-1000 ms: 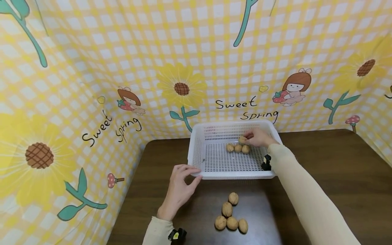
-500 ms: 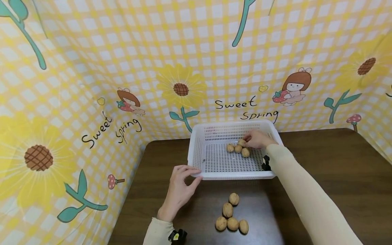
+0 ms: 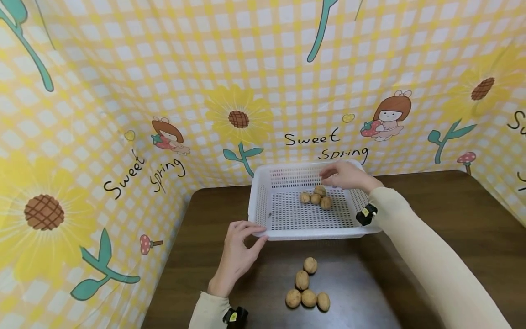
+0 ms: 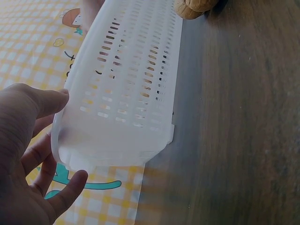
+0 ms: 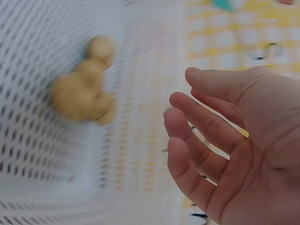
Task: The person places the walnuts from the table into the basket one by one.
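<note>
A white plastic basket (image 3: pixel 316 234) with slotted walls sits on the table, and several walnuts (image 3: pixel 326 203) lie close together on its floor. My left hand (image 3: pixel 237 252) holds the basket's near left corner; in the left wrist view the thumb (image 4: pixel 52 101) lies on the rim, with fingers on the other side. Over the far right part of the basket is my right hand (image 3: pixel 347 177), above the walnuts and apart from them. Its fingers (image 5: pixel 201 154) are relaxed and loosely bent, with nothing in them in the right wrist view.
On the dark wooden table (image 3: pixel 205 210), several more walnuts (image 3: pixel 302 280) form a small group in front of the basket. A yellow checked cloth (image 3: pixel 279 91) with printed flowers hangs behind and to the left. Each wrist carries a small black camera.
My right hand has let go of a walnut, set against the others in the basket, and has risen away from it. One walnut shifted slightly nearer. The left hand stays at the corner.
</note>
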{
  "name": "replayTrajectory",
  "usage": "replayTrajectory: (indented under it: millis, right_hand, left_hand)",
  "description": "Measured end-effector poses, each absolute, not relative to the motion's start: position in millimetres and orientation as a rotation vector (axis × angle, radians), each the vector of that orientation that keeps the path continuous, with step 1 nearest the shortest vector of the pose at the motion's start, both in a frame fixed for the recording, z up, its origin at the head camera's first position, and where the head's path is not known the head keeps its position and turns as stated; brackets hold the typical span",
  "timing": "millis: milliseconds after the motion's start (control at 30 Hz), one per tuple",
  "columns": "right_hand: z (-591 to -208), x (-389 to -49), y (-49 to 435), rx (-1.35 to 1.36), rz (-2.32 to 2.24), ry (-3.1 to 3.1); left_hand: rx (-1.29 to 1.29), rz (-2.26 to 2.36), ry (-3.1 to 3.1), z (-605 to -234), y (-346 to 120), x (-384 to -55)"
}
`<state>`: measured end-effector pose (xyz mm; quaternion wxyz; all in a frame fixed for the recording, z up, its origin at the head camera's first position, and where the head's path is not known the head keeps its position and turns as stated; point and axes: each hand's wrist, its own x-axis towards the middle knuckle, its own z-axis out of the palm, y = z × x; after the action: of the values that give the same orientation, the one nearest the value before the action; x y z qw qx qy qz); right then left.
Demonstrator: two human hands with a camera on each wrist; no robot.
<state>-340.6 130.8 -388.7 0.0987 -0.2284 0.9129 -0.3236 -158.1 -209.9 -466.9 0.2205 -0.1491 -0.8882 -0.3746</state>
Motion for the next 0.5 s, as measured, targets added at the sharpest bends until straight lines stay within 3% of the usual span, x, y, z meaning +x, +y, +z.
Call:
replayTrajectory:
  millis: [167,500]
  right_hand:
    - [-374,-312,135,-0.72,-1.083,2.66]
    - [-379,-233,124,-0.833,-1.46,2.297]
  left_hand:
    - [-0.426,-1.025,-2.447,-467,-210,-159]
    - [-0.414,-1.034,-2.457,-466,-211,-159]
